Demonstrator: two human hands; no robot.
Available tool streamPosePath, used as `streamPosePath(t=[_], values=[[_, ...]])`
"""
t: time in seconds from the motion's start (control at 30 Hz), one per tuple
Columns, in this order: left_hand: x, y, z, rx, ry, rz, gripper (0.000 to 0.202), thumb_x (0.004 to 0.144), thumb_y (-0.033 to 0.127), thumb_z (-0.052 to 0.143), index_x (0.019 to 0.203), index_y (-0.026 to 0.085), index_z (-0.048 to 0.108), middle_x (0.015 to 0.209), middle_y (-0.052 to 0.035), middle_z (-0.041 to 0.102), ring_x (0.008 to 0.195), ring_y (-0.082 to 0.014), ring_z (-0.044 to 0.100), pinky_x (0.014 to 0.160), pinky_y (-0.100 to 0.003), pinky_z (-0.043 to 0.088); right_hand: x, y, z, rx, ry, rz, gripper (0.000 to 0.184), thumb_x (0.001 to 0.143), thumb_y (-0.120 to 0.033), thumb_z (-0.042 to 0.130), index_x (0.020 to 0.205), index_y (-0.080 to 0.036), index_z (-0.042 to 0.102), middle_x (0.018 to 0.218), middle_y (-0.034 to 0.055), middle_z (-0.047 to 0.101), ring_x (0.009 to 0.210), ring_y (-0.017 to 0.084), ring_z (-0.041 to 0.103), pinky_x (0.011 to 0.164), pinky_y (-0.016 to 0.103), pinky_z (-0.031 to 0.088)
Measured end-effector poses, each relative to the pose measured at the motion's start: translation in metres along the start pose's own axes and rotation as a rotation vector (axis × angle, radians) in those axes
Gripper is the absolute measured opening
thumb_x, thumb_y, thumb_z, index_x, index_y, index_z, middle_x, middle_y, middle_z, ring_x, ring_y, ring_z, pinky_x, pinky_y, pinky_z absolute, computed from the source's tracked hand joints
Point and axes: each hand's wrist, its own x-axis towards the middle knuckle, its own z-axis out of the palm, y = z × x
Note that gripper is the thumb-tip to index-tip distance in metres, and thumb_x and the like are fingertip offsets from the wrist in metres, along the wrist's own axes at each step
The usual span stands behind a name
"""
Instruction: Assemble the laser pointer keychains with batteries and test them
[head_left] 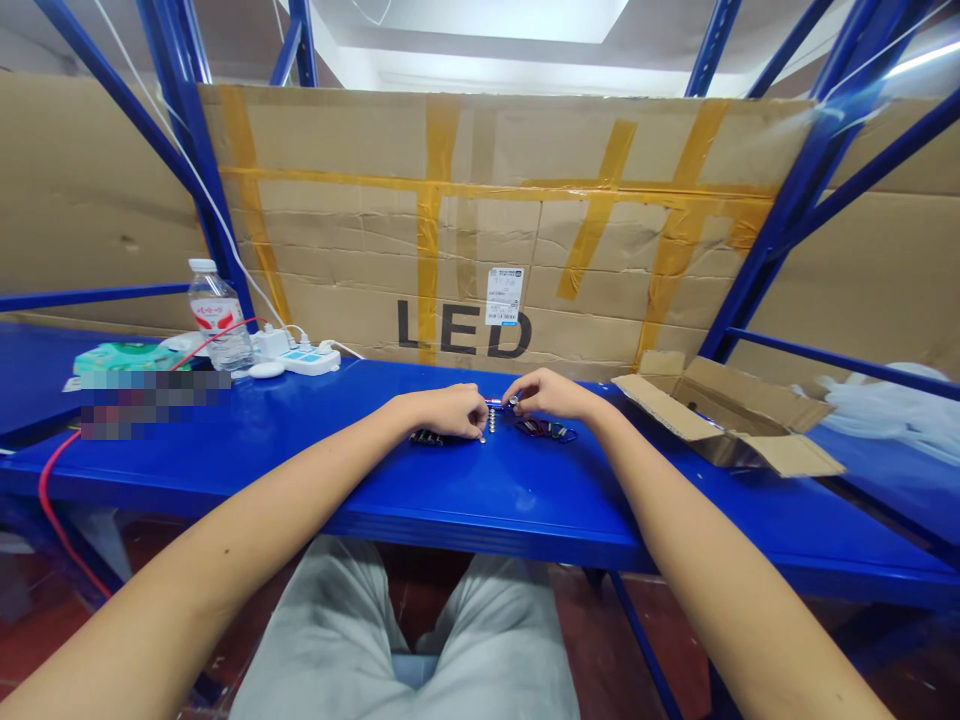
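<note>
My left hand (pixel 459 410) is over the blue table with its fingers curled down. Its fingertips are at a small silver disc (pixel 483 440) near the tabletop. Opposite it, my right hand (pixel 553 394) pinches a small round silvery piece (pixel 514 401) between thumb and fingers. Several little silver discs (pixel 492 420) stand in a short row between the hands. Behind that row lies a thin shiny blue-and-red object (pixel 493 403), partly hidden by the left fingers. Coiled thin wires (pixel 546 430) rest below my right hand. Dark small parts (pixel 427 437) show under my left hand.
An open cardboard box (pixel 720 415) sits to the right on the blue table (pixel 480 505). At left are a water bottle (pixel 219 315), a white power strip (pixel 307 358) and a green packet (pixel 131 358). A large cardboard panel (pixel 337 260) stands behind.
</note>
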Motion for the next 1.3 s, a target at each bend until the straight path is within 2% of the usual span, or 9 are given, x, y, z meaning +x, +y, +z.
streamPosePath(t=[0.07,0.23,0.3,0.43,0.63,0.7,0.83,0.93,1.3], values=[[0.001,-0.001,0.000,0.019,0.101,0.041,0.012,0.081,0.026,0.062,0.085,0.019,0.071,0.082,-0.0048,0.067,0.090,-0.0193,0.058,0.077,-0.026,0.043,0.000,0.000,0.001,0.018,-0.007,0.003,0.030,0.065,-0.015,0.060,0.092,-0.016,0.073,0.072,0.0006,0.070,0.065,0.015,0.062,0.060,0.025,0.048],[0.006,0.003,0.005,0.021,0.564,0.061,0.019,0.091,0.023,0.051,0.099,0.016,0.067,0.093,-0.0060,0.071,0.084,-0.0164,0.063,0.076,-0.027,0.045,0.000,0.001,0.004,0.124,-0.086,0.021,0.023,0.068,-0.019,0.060,0.090,-0.017,0.068,0.072,0.0005,0.068,0.060,0.015,0.063,0.056,0.026,0.049],[0.009,0.005,0.009,0.052,0.626,0.100,0.019,0.092,0.023,0.051,0.099,0.016,0.067,0.093,-0.0061,0.071,0.085,-0.0167,0.064,0.075,-0.027,0.046,0.000,0.000,0.006,0.154,-0.115,0.002,0.017,0.070,-0.022,0.062,0.085,-0.016,0.067,0.068,0.0006,0.067,0.059,0.015,0.063,0.055,0.027,0.050],[0.011,0.006,0.016,0.097,0.645,0.156,0.021,0.093,0.021,0.049,0.102,0.017,0.068,0.094,-0.0061,0.072,0.086,-0.0169,0.066,0.077,-0.028,0.048,0.000,-0.003,0.006,0.250,-0.117,-0.046,0.017,0.071,-0.025,0.066,0.085,-0.015,0.067,0.065,0.0009,0.067,0.058,0.015,0.062,0.058,0.028,0.051],[0.005,0.008,0.006,0.060,0.624,0.161,0.023,0.090,0.021,0.049,0.100,0.017,0.070,0.090,-0.0057,0.072,0.082,-0.0166,0.065,0.074,-0.028,0.047,0.000,-0.002,0.002,0.358,-0.029,-0.014,0.025,0.066,-0.021,0.070,0.090,-0.015,0.071,0.071,0.0013,0.070,0.066,0.016,0.065,0.070,0.032,0.055],[0.002,0.009,0.000,0.040,0.552,0.141,0.021,0.085,0.018,0.051,0.092,0.017,0.071,0.085,-0.0049,0.071,0.077,-0.0159,0.063,0.071,-0.027,0.046,0.001,0.001,0.001,0.358,-0.006,-0.007,0.026,0.063,-0.018,0.069,0.089,-0.016,0.072,0.074,0.0016,0.071,0.070,0.017,0.066,0.072,0.032,0.056],[-0.004,0.008,-0.007,0.019,0.278,0.132,0.016,0.074,0.015,0.055,0.076,0.018,0.071,0.073,-0.0031,0.068,0.075,-0.0168,0.059,0.073,-0.028,0.044,0.003,0.008,0.000,0.316,-0.002,0.006,0.026,0.063,-0.018,0.069,0.088,-0.016,0.073,0.075,0.0019,0.071,0.073,0.018,0.066,0.071,0.032,0.057],[-0.005,0.007,-0.005,0.007,0.153,0.134,0.015,0.073,0.019,0.059,0.078,0.020,0.073,0.074,-0.0026,0.069,0.080,-0.0183,0.058,0.077,-0.029,0.043,0.004,0.011,0.000,0.273,-0.010,0.012,0.027,0.065,-0.020,0.068,0.091,-0.016,0.073,0.075,0.0015,0.071,0.070,0.016,0.065,0.069,0.031,0.056],[-0.002,0.009,-0.002,-0.038,-0.001,0.087,0.013,0.072,0.020,0.062,0.081,0.021,0.072,0.076,-0.0015,0.069,0.075,-0.0172,0.059,0.073,-0.028,0.043,0.001,0.004,0.001,0.183,-0.014,0.030,0.026,0.066,-0.019,0.066,0.090,-0.016,0.072,0.073,0.0010,0.070,0.063,0.014,0.063,0.063,0.027,0.052]])
